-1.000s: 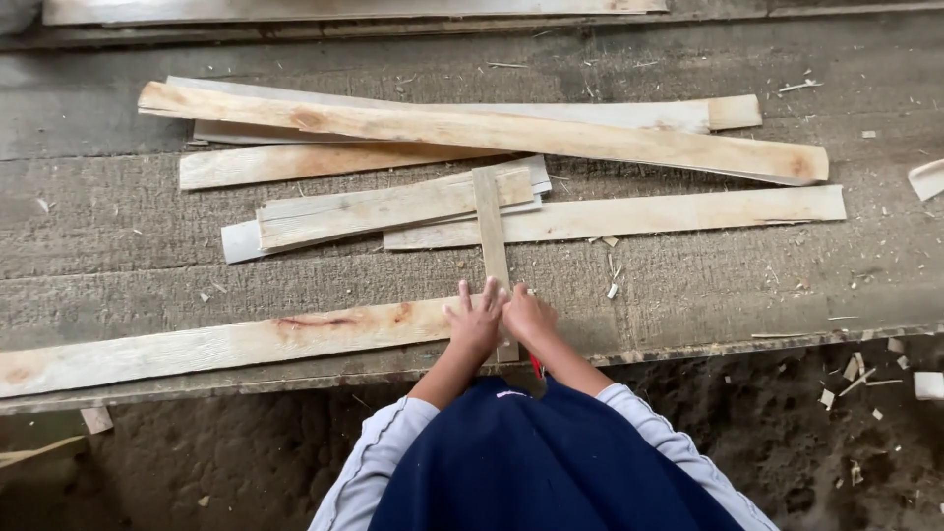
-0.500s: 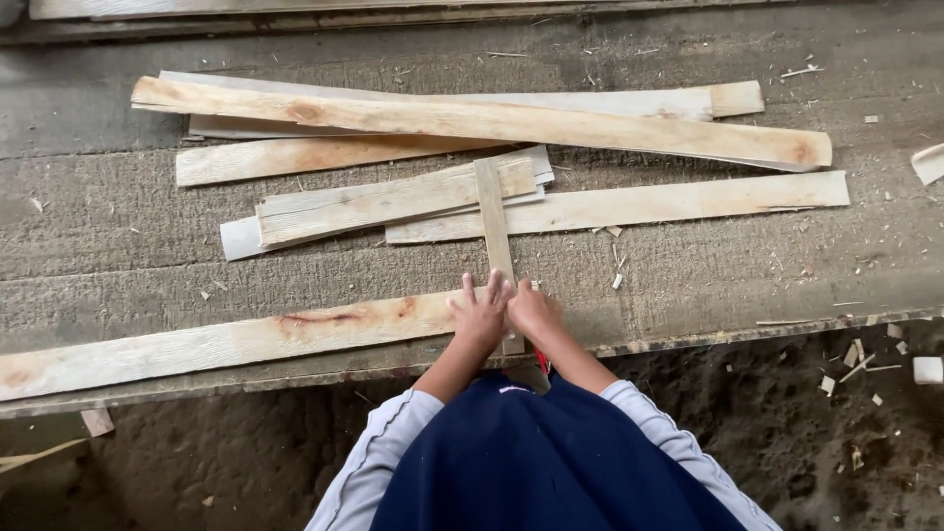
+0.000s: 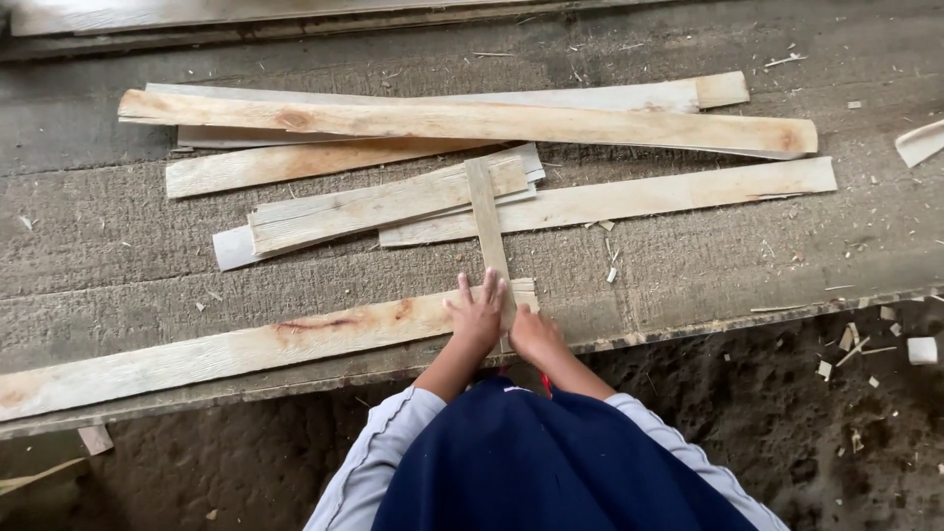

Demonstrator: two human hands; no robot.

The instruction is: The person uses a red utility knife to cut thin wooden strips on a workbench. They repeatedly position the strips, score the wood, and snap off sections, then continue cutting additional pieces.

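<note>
Crosswise on the platform [image 3: 118, 265], the long board [image 3: 246, 349] runs left to right; over its right end a thin slat [image 3: 489, 231] points away. Left hand [image 3: 477, 317] lies flat, fingers spread, on that crossing; right hand [image 3: 534, 334] looks curled beside it, grip unclear

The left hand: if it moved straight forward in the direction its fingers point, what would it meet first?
The left hand lies flat on the long plank, fingers pointing away from the person. Straight ahead comes bare platform, then probably the short board under the narrow upright strip.
</note>
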